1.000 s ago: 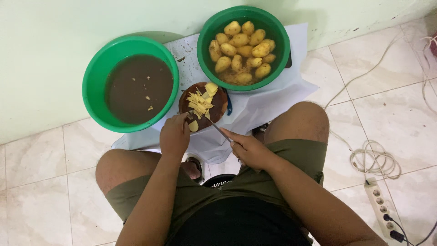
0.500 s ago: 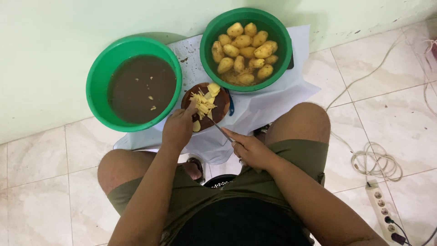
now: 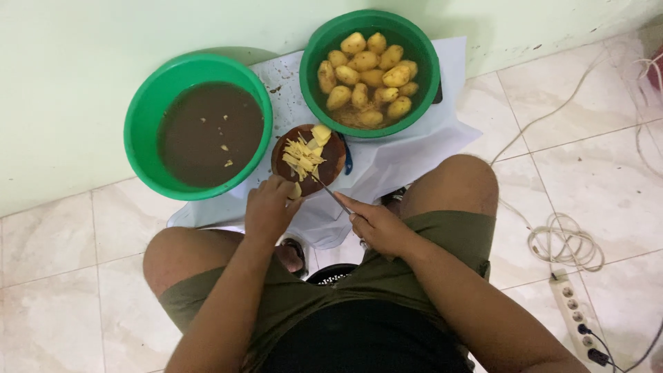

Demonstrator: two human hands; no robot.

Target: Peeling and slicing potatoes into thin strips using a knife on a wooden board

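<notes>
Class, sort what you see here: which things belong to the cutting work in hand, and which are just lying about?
In use: left hand on a potato slice; right hand holding the knife; round wooden board with cut strips; green basin of peeled potatoes; green basin of brown water.

Lying about: power strip; coiled white cable.

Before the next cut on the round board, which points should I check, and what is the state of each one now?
1. Knife gripped by right hand: ok.
2. Left hand on the potato slice at the round board edge: ok.
3. Fingertips away from the blade: cannot tell.
4. Cut strips crowd the board: not ok.
5. Bowl of peeled potatoes close by: ok.
</notes>
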